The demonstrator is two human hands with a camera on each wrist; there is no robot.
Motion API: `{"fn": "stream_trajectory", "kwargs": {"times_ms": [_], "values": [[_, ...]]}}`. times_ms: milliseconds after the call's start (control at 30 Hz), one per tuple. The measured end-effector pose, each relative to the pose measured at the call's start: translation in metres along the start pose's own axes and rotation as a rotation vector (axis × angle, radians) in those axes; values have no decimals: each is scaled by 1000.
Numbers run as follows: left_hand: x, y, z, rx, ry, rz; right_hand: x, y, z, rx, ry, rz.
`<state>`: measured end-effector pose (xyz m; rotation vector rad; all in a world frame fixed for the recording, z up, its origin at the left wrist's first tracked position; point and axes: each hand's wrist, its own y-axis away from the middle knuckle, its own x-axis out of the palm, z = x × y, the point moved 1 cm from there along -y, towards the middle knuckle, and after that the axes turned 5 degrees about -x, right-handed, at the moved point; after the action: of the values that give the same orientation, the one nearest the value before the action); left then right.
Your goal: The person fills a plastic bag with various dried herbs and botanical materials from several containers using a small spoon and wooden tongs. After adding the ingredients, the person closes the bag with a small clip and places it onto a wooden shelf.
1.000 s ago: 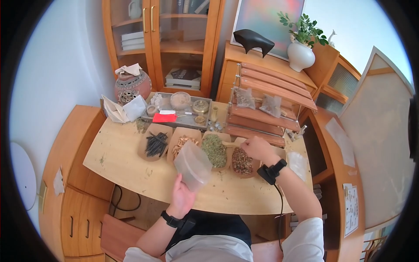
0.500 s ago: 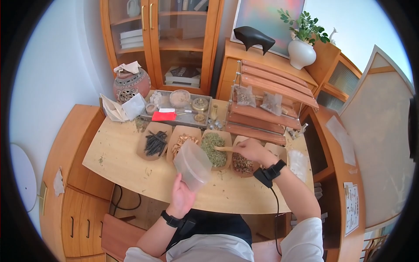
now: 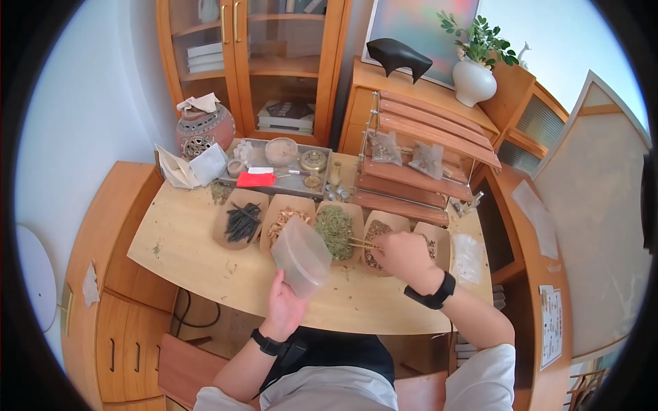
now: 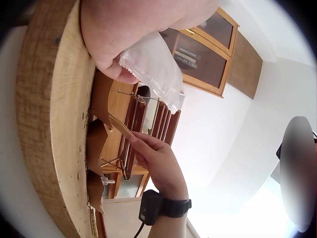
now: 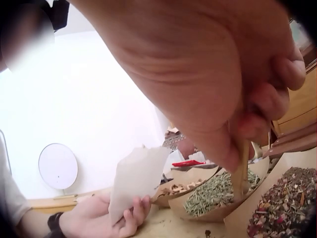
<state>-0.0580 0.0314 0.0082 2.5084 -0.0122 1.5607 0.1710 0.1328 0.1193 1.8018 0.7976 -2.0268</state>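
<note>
My left hand [image 3: 285, 308] holds a translucent plastic bag [image 3: 301, 257] upright over the table's near side; its zigzag edge shows in the left wrist view. The right hand [image 3: 411, 259] grips wooden tongs [image 3: 363, 244]. Their tips are down in the dried green herb [image 3: 334, 231], which fills a paper tray in the middle of the row. Just right of it, partly under my right hand, is a tray of mixed dried petals and leaves [image 5: 290, 201]. To the left are pale chips [image 3: 282, 218], partly behind the bag, and black strips [image 3: 242, 222].
Another paper tray [image 3: 442, 255] and a clear plastic bag [image 3: 468, 259] lie at the right. Behind the row stand a grey tray [image 3: 226, 185] with small vessels and a red packet [image 3: 256, 179], plus a slatted wooden rack [image 3: 404, 201]. A patterned pot [image 3: 205, 130] is at the back left.
My right hand first drew back slightly from the green herb, then turned over, and the tongs now point into the herb with both legs showing. The left hand and its bag have stayed put.
</note>
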Motion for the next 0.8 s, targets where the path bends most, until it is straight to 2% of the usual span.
{"fn": "stream_trajectory", "kwargs": {"times_ms": [200, 300, 600, 800], "values": [[-6, -1, 2, 11, 6, -6, 32, -5, -1, -46, 57, -193], [-4, -1, 1, 14, -7, -1, 34, -11, -3, -61, 43, -232], [-7, -2, 2, 8, -9, -8, 50, -22, -13, -130, 90, -148], [-4, -1, 1, 16, -15, -12, 55, -23, -22, -253, 111, -209]]}}
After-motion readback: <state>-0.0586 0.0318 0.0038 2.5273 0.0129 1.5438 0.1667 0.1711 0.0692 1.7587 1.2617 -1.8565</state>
